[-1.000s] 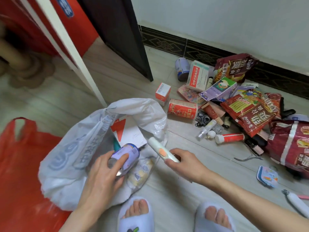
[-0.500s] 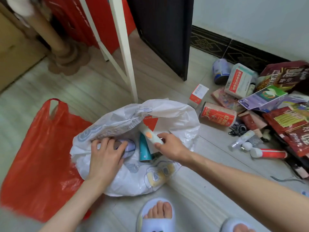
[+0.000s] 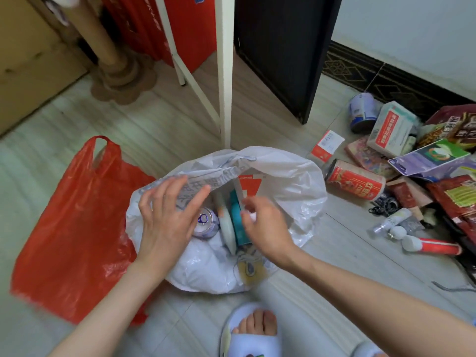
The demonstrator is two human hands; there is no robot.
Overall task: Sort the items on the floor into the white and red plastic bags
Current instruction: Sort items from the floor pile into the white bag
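The white plastic bag point(image 3: 291, 184) lies open on the floor in front of me. Inside it are a purple-and-white can point(image 3: 207, 224), a white tube point(image 3: 228, 231), a teal box point(image 3: 238, 222) and a red-and-white box point(image 3: 248, 186). My left hand point(image 3: 167, 220) hovers over the bag's left rim with fingers spread and holds nothing. Just right of the teal box, my right hand point(image 3: 265, 225) has loosely curled, empty fingers. The red plastic bag point(image 3: 69, 228) lies flat to the left.
A pile of unsorted items lies at the right: a red can point(image 3: 355, 180), a small red-white box point(image 3: 327, 145), a blue-white tin point(image 3: 363, 112), a red tube point(image 3: 432, 246), snack packets point(image 3: 458, 194). A white frame leg point(image 3: 226, 99) stands behind the bag. My slippered foot point(image 3: 252, 333) is below.
My left hand has let go of the can inside the white bag and lifted. My right hand carried the white tube into the bag and released it. The view swung left.
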